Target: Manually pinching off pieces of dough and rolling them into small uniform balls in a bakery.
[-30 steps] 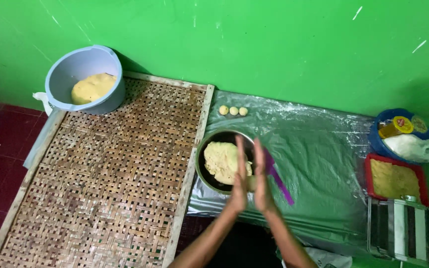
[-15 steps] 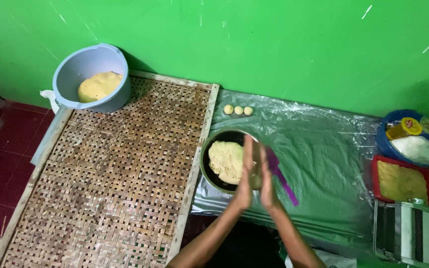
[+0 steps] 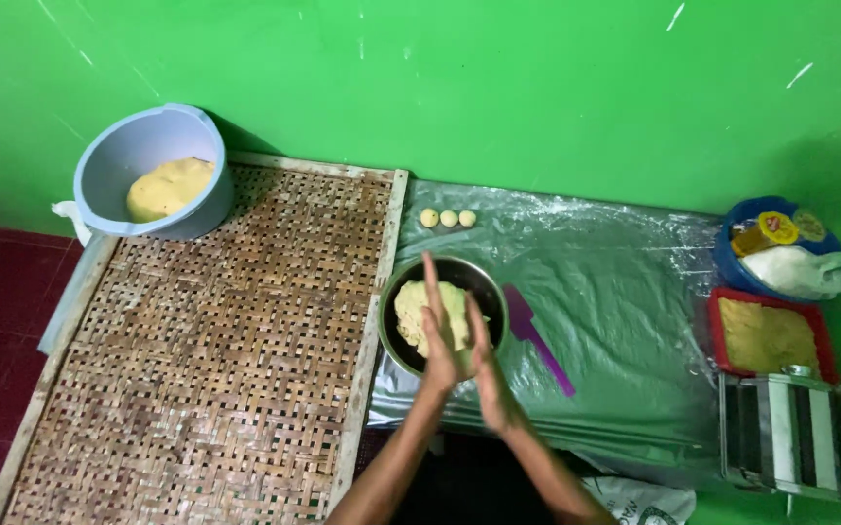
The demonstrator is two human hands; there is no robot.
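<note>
Right hand (image 3: 487, 374) slid back past left hand (image 3: 440, 331)

Bare plastic sheet (image 3: 634, 292) beyond purple scraper (image 3: 535, 337)

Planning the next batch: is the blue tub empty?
Not empty. The blue tub holds a yellow dough lump covering part of its bottom.

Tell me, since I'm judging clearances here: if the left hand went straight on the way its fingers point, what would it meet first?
The left hand points up-frame over the metal bowl. Likely first the dough inside, or the far rim if it stays level; height is unclear.
</note>
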